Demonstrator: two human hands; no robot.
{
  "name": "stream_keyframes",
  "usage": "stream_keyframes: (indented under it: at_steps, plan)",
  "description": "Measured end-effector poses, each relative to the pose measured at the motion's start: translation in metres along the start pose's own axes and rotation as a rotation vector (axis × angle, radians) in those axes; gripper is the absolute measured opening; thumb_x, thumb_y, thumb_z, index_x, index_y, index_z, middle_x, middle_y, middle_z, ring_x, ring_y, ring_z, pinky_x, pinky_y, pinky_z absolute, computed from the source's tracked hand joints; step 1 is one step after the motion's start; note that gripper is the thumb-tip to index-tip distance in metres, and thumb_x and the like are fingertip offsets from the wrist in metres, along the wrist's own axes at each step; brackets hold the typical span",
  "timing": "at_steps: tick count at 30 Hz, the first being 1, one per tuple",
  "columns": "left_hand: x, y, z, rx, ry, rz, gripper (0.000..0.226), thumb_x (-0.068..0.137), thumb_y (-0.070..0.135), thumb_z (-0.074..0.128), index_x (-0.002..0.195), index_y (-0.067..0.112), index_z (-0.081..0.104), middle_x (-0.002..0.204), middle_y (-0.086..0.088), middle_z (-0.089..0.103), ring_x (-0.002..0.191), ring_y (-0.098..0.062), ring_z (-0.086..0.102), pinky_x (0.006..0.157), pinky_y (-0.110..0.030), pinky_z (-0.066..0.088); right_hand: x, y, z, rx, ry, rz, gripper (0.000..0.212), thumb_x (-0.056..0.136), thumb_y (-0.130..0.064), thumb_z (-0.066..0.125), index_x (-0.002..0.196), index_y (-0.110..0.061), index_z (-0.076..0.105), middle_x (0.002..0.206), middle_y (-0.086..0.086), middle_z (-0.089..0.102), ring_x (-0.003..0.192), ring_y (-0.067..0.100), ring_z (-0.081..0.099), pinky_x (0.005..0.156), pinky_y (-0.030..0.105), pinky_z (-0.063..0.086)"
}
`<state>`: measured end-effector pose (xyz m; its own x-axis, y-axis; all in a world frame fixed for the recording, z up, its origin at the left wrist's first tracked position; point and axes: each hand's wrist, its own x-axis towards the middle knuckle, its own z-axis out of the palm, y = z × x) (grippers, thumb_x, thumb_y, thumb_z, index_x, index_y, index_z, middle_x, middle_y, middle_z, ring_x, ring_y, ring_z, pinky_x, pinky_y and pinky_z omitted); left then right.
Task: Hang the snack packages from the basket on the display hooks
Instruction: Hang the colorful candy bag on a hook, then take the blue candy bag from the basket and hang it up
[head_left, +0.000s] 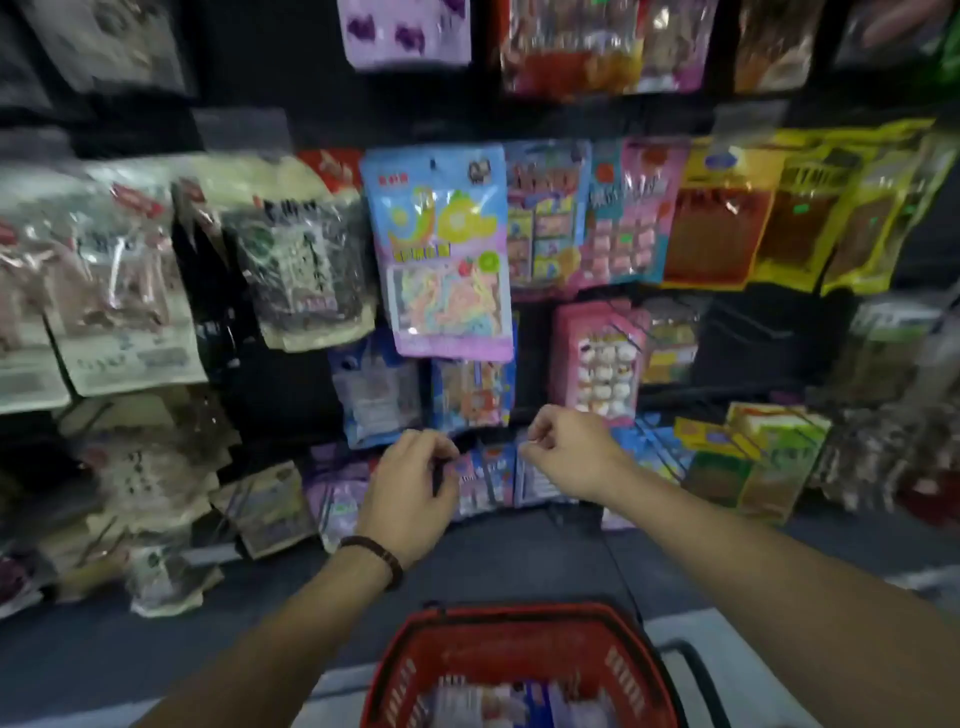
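Observation:
A small blue and pink snack package (491, 475) is held upright in front of the lowest row of the display wall. My left hand (410, 488) is closed on its upper left edge. My right hand (566, 452) pinches its upper right corner. The picture is blurred, so the package's hang hole and the hook behind it cannot be made out. Below my forearms stands the red basket (519, 618), with several more packages (498, 701) lying in it.
The black wall is crowded with hanging packs: a large pastel candy pack (441, 249) straight ahead, grey seaweed bags (301, 254) on the left, yellow packs (810, 208) on the right. Bare hooks (753, 322) show in a dark gap at the right.

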<state>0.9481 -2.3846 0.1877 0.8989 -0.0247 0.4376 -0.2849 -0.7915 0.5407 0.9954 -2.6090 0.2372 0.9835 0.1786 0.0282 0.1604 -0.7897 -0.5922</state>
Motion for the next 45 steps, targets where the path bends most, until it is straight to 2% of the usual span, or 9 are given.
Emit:
stream_keyframes:
  at_steps: [12, 15, 18, 23, 26, 34, 38, 42, 45]
  plan:
    - [-0.131, -0.095, 0.157, 0.044, -0.888, -0.334, 0.003, 0.097, 0.03, 0.067, 0.096, 0.032, 0.065, 0.105, 0.003, 0.07, 0.101, -0.021, 0.067, 0.085, -0.029, 0.051, -0.102, 0.172, 0.189, 0.003, -0.48, 0.413, 0.025, 0.097, -0.031, 0.073, 0.077, -0.02, 0.065, 0.091, 0.008, 0.074, 0.097, 0.029, 0.071, 0.084, 0.034, 0.055]
    - [-0.136, -0.112, 0.19, 0.065, -0.97, -0.371, 0.007, 0.101, 0.035, 0.061, 0.097, 0.031, 0.065, 0.107, 0.002, 0.069, 0.099, -0.021, 0.065, 0.081, -0.028, 0.048, -0.113, 0.203, 0.225, -0.017, -0.535, 0.476, 0.023, 0.1, -0.028, 0.067, 0.078, -0.024, 0.066, 0.101, 0.012, 0.075, 0.106, 0.029, 0.07, 0.079, 0.03, 0.048]
    - [-0.147, -0.127, 0.218, 0.044, -0.946, -0.431, 0.01, 0.103, 0.028, 0.059, 0.105, 0.028, 0.069, 0.119, -0.001, 0.074, 0.107, -0.021, 0.069, 0.092, -0.034, 0.055, -0.111, 0.234, 0.266, 0.022, -0.584, 0.599, 0.021, 0.103, -0.027, 0.064, 0.107, -0.011, 0.078, 0.115, 0.014, 0.076, 0.114, 0.029, 0.07, 0.083, 0.026, 0.048]
    - [-0.135, -0.14, 0.237, 0.181, -1.262, -0.429, 0.027, 0.106, 0.037, 0.052, 0.125, 0.024, 0.066, 0.134, -0.004, 0.066, 0.114, -0.025, 0.064, 0.097, -0.038, 0.053, -0.095, 0.27, 0.321, 0.009, -0.647, 0.677, 0.039, 0.11, -0.031, 0.053, 0.129, -0.001, 0.069, 0.131, 0.017, 0.071, 0.132, 0.031, 0.061, 0.099, 0.031, 0.045]
    - [-0.121, -0.143, 0.236, 0.207, -1.253, -0.448, 0.032, 0.107, 0.036, 0.049, 0.134, 0.021, 0.061, 0.136, -0.006, 0.062, 0.116, -0.027, 0.062, 0.097, -0.037, 0.052, -0.084, 0.278, 0.346, -0.029, -0.64, 0.741, 0.036, 0.103, -0.033, 0.061, 0.119, -0.004, 0.073, 0.118, 0.018, 0.074, 0.112, 0.031, 0.071, 0.075, 0.028, 0.047]
    - [-0.113, -0.141, 0.242, 0.145, -1.166, -0.46, 0.029, 0.104, 0.045, 0.052, 0.126, 0.032, 0.065, 0.129, 0.001, 0.065, 0.1, -0.016, 0.058, 0.084, -0.032, 0.05, -0.076, 0.28, 0.384, 0.112, -0.569, 0.908, 0.03, 0.095, -0.045, 0.068, 0.105, -0.016, 0.07, 0.09, 0.0, 0.068, 0.066, 0.01, 0.054, 0.054, 0.023, 0.041]
    - [-0.114, -0.142, 0.248, 0.09, -1.075, -0.507, 0.027, 0.098, 0.044, 0.061, 0.123, 0.036, 0.066, 0.124, 0.005, 0.067, 0.097, -0.014, 0.06, 0.079, -0.03, 0.05, -0.061, 0.26, 0.372, 0.383, -0.52, 1.062, 0.018, 0.095, -0.022, 0.077, 0.098, -0.01, 0.064, 0.1, 0.011, 0.071, 0.087, 0.024, 0.07, 0.068, 0.036, 0.06]
    - [-0.118, -0.14, 0.246, 0.101, -1.097, -0.441, 0.035, 0.091, 0.046, 0.069, 0.123, 0.037, 0.062, 0.117, 0.006, 0.067, 0.088, -0.007, 0.058, 0.068, -0.023, 0.045, -0.041, 0.24, 0.34, 0.313, -0.77, 0.848, 0.025, 0.101, -0.021, 0.066, 0.122, -0.009, 0.07, 0.121, 0.013, 0.072, 0.11, 0.028, 0.07, 0.102, 0.044, 0.058]
    - [-0.128, -0.136, 0.236, 0.041, -1.097, -0.413, 0.074, 0.083, 0.051, 0.078, 0.145, 0.054, 0.039, 0.143, 0.006, 0.058, 0.118, -0.015, 0.059, 0.093, -0.032, 0.053, -0.029, 0.222, 0.304, 0.415, -0.72, 0.807, 0.016, 0.102, -0.015, 0.058, 0.107, -0.009, 0.072, 0.114, 0.012, 0.074, 0.101, 0.026, 0.069, 0.097, 0.039, 0.052]
